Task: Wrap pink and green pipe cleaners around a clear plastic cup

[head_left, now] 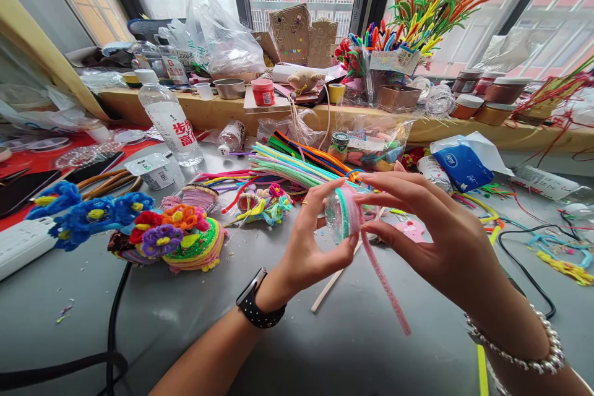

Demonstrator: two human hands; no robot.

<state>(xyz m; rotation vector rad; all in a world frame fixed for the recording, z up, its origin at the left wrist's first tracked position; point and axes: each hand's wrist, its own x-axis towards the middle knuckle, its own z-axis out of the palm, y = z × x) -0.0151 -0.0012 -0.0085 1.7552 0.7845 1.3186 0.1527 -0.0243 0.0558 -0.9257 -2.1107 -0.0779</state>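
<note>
My left hand (304, 241) grips a small clear plastic cup (333, 218) by its sides, thumb below and fingers above. The cup lies on its side above the table, with bands of turquoise and pink fuzzy pipe cleaner wound around it. My right hand (431, 229) is closed at the cup's right side, its thumb and fingertips on the pink pipe cleaner (386, 284), whose loose end hangs down to the right. Behind the hands lies a bundle of pastel pipe cleaners (283, 164). Below the cup, a pale flat stick (327, 294) rests on the table.
Pipe-cleaner flowers (162, 238) and a wrapped dome (197, 247) stand at left, near a water bottle (169, 117). A blue tissue pack (461, 164) lies back right. Black cables (524, 229) cross the table. The cluttered window ledge (223, 105) runs along the back.
</note>
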